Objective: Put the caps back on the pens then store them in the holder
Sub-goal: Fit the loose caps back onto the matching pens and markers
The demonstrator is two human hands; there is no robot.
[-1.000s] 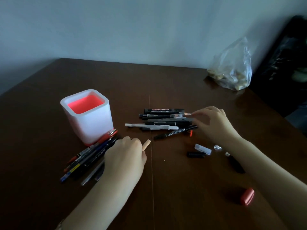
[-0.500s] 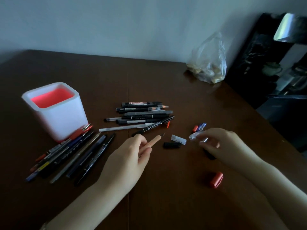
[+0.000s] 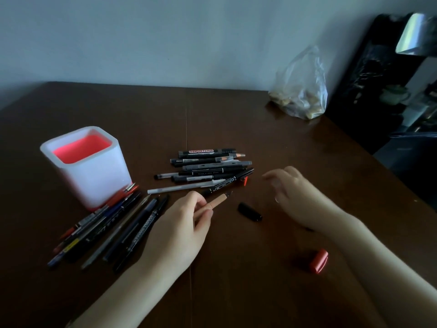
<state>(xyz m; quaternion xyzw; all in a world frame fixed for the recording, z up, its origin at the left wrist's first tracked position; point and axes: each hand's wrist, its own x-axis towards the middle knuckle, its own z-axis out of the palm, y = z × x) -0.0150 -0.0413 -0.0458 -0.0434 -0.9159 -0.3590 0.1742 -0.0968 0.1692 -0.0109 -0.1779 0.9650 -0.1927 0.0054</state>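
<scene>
The white holder (image 3: 94, 176), red inside, stands on the tabletop (image 3: 236, 280); one row of pens (image 3: 113, 228) lies against its base, another pile (image 3: 208, 166) to its right. A clear bag (image 3: 300, 86) at the far edge holds pale lumps. The left hand (image 3: 175, 233) pinches a tan pen (image 3: 220, 201) in its fingers (image 3: 201, 210); the right hand (image 3: 300, 197), near a black cap (image 3: 250, 211), is too blurred to tell.

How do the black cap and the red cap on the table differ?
The black cap is dark, the red cap bright. The black cap lies between the left hand and right hand; the red cap lies nearer the person. Both lie loose on their sides.
</scene>
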